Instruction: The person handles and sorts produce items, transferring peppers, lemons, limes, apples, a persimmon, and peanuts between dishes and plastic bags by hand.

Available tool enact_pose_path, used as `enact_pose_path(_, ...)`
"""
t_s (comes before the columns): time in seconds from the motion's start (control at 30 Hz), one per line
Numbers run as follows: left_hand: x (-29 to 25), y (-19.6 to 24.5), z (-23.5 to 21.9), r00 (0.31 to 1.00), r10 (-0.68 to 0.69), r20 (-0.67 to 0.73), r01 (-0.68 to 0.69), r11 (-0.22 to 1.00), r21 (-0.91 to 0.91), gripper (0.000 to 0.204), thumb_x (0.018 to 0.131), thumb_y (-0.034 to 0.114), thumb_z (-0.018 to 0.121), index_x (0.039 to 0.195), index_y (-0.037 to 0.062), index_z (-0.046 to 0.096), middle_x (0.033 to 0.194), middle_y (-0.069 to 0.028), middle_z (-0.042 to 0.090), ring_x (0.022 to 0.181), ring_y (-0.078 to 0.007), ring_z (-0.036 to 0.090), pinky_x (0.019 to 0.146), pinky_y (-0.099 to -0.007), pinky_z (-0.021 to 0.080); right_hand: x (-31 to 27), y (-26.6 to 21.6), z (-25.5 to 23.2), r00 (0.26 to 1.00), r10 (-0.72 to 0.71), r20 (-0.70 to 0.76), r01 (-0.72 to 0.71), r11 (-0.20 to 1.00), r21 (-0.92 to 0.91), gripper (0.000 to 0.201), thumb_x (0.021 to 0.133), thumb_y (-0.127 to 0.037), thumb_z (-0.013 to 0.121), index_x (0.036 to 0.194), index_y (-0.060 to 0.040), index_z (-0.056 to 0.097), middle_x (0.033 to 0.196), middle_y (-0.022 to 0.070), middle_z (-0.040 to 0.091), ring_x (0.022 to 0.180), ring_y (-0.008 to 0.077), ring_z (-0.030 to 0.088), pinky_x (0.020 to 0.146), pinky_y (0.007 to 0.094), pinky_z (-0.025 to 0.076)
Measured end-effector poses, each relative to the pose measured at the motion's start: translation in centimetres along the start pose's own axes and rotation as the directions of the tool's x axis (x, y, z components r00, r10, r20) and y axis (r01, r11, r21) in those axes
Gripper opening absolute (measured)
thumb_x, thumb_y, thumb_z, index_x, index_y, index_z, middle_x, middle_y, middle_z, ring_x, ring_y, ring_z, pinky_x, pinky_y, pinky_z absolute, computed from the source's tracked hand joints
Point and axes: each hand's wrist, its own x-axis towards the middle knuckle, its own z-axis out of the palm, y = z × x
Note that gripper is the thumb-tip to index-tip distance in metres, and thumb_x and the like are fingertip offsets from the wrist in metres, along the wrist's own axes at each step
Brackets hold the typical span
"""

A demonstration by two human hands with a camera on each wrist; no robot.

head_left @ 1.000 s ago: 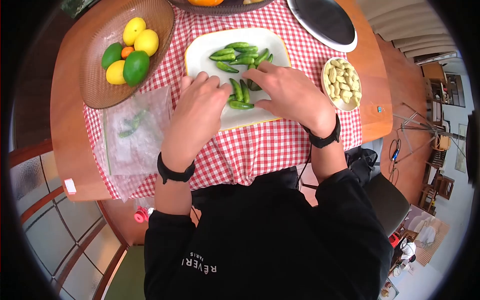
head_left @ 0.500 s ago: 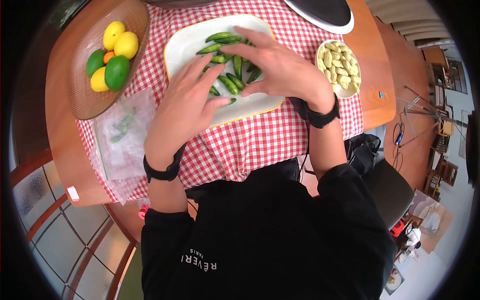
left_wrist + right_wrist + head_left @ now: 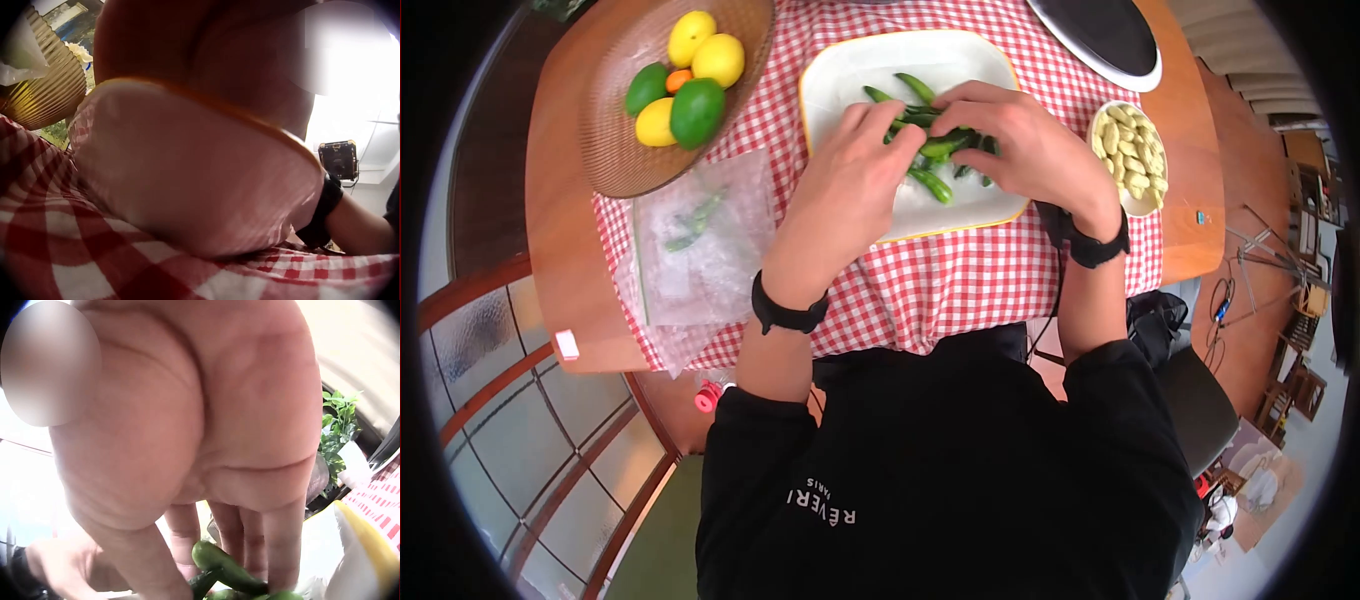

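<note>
We see glossy green peppers [image 3: 930,186] against a white platter [image 3: 840,75] edged in yellow, over a red-and-white checked cloth [image 3: 897,285] on an orange-brown counter [image 3: 565,235]. Around them we find yellow lemons [image 3: 718,61], green fruits [image 3: 698,113] and a small orange one [image 3: 678,80] in a ribbed, brownish bowl [image 3: 612,160], plus pale yellow-tan peanuts [image 3: 1136,150]. Our top [image 3: 960,450] is black with white lettering [image 3: 825,503].

"RÊVERI" [image 3: 821,508], "PARIS" [image 3: 818,489], upside down on black top [image 3: 960,460].
</note>
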Motion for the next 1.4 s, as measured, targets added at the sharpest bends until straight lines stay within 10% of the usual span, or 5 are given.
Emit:
enact_pose_path(0.27,0.3,0.1,-0.5,0.997,-0.004,-0.083,0.004,1.0,0.003,0.023,0.085,-0.001,0.074,0.107,-0.0009,0.069,0.124,-0.0131,0.064,0.111,-0.0349,0.064,0.091,-0.0443,0.054,-0.5,-1.3,-0.9,0.979,-0.008,-0.202,0.0,0.999,-0.042,0.03,0.082,0.002,0.08,0.111,-0.0028,0.075,0.126,0.0095,0.073,0.108,0.0308,0.073,0.09,0.0397,0.061)
enact_pose_path(0.37,0.5,0.4,-0.5,0.967,0.079,-0.24,-0.05,0.991,0.124,0.03,0.079,-0.007,0.067,0.109,-0.0013,0.07,0.119,-0.0164,0.064,0.109,-0.033,0.062,0.088,-0.0418,0.057,-0.5,-1.4,-1.2,0.969,-0.014,-0.248,0.013,1.0,-0.003,0.027,0.084,-0.004,0.08,0.111,-0.0054,0.075,0.115,0.0121,0.075,0.085,0.0291,0.074,0.073,0.0367,0.06)
enact_pose_path(0.67,-0.3,0.5,0.0,0.998,-0.014,-0.068,0.015,1.0,0.01,0.017,0.078,-0.009,0.064,0.094,-0.0025,0.067,0.099,-0.0162,0.061,0.096,-0.0344,0.064,0.079,-0.0453,0.057,-0.6,-1.4,-0.4,1.0,0.027,0.016,-0.027,0.999,0.028,0.027,0.084,-0.004,0.08,0.109,-0.0016,0.074,0.095,0.0157,0.074,0.082,0.0344,0.072,0.076,0.0411,0.058)
enact_pose_path(1.0,0.3,0.8,-1.0,0.975,-0.082,-0.205,0.059,0.992,-0.113,0.035,0.082,0.002,0.077,0.116,0.0015,0.074,0.121,-0.0143,0.069,0.108,-0.0378,0.067,0.094,-0.0446,0.055,-0.7,-1.7,-1.0,0.992,0.072,-0.106,-0.071,0.997,0.013,0.031,0.088,-0.004,0.078,0.12,-0.0037,0.074,0.105,0.0103,0.075,0.088,0.0265,0.073,0.075,0.0342,0.061)
enact_pose_path(1.4,-0.5,0.6,-1.2,0.985,-0.127,0.113,0.144,0.977,-0.159,0.037,0.082,-0.003,0.074,0.118,0.0028,0.07,0.108,-0.016,0.065,0.101,-0.0396,0.065,0.087,-0.0451,0.053,-0.8,-1.1,1.6,0.997,0.059,0.044,-0.053,0.991,-0.127,0.037,0.08,0.0,0.077,0.115,-0.0052,0.072,0.109,0.0141,0.069,0.099,0.0352,0.071,0.085,0.0455,0.057)
